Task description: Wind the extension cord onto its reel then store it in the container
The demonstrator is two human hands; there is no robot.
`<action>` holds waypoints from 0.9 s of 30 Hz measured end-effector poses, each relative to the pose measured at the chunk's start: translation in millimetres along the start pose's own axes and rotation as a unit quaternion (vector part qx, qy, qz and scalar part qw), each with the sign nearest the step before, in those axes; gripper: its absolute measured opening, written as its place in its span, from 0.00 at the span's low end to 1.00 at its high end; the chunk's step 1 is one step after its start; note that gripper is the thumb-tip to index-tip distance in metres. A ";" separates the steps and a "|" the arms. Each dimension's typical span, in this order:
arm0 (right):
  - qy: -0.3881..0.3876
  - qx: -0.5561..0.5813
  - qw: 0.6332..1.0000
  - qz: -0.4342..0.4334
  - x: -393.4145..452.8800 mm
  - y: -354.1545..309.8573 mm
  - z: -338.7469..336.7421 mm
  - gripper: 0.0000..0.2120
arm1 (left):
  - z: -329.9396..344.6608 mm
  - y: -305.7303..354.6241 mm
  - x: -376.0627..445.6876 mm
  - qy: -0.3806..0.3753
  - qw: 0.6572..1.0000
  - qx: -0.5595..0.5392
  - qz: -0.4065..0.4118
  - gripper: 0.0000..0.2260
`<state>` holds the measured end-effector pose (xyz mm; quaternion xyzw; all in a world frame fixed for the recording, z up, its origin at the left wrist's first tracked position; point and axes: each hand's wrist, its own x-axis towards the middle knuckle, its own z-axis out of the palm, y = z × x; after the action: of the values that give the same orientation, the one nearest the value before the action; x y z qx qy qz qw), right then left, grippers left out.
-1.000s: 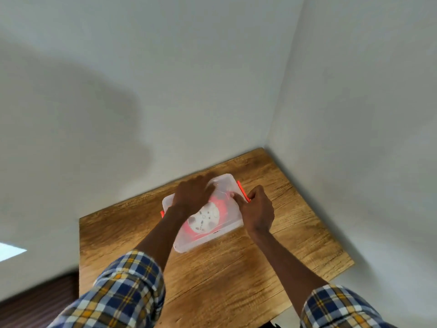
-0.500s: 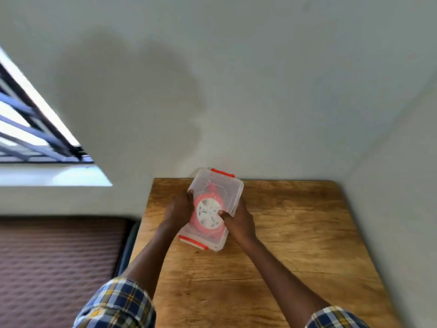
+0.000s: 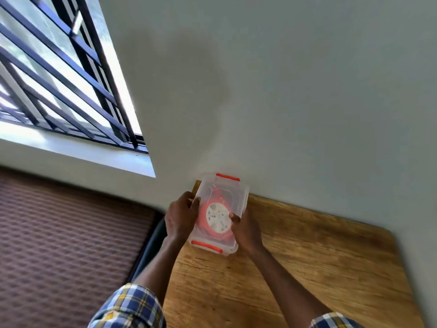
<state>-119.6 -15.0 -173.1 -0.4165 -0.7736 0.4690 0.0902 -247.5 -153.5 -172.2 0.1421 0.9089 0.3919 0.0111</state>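
Observation:
A clear plastic container (image 3: 233, 189) with its lid on and orange latches at both short ends is held over the far left corner of the wooden table (image 3: 307, 256). Through the lid I see the orange reel (image 3: 218, 217) with its white round socket face and orange cord wound on it. My left hand (image 3: 181, 215) grips the container's left long side. On the right long side my right hand (image 3: 247, 229) holds it, thumb on the lid. The container's underside is hidden, so whether it touches the table cannot be told.
A grey wall runs behind the table. A barred window (image 3: 59, 79) with a white sill is at the upper left. Left of the table lies a brown quilted surface (image 3: 66, 245), with a dark gap between it and the table's left edge.
The container has been turned lengthwise and carried towards the table's far left corner, both hands now on its long sides. My view has swung left, bringing in the window.

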 end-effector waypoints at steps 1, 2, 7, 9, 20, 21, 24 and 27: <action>0.001 0.000 1.000 -0.002 2.3 -2.7 1.5 0.21 | 0.0 0.2 5.5 -0.004 1.000 0.006 0.007 0.12; 0.001 0.001 1.000 -0.004 5.7 -5.0 2.4 0.21 | 0.4 0.5 10.9 -0.005 1.000 0.008 0.015 0.12; -0.003 -0.008 1.000 0.013 24.9 -14.1 7.5 0.21 | 4.9 0.7 28.6 -0.005 1.000 0.003 0.031 0.10; 0.003 -0.017 1.000 0.018 28.7 -15.7 10.3 0.20 | 7.8 -1.5 32.0 -0.002 0.999 -0.002 0.037 0.09; 0.087 -0.143 0.986 -0.024 -6.7 -5.6 -28.8 0.16 | -6.7 8.2 30.3 -0.025 0.991 0.075 0.105 0.15; 0.093 -0.175 0.979 -0.043 -12.0 -2.4 -41.8 0.14 | -10.7 17.0 28.0 -0.022 0.988 0.082 0.125 0.16; 0.096 -0.276 0.951 -0.101 -18.9 8.1 -84.0 0.17 | -15.9 50.7 18.7 -0.048 0.963 0.116 0.237 0.18; 0.118 -0.332 0.928 -0.125 -22.9 1.1 -140.2 0.19 | -17.1 98.9 -1.8 -0.077 0.932 0.137 0.328 0.18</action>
<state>-30.1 59.7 -92.0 -0.3747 -0.9147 0.1179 0.0950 -223.3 -101.5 -89.8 0.4621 0.8529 0.2332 -0.0681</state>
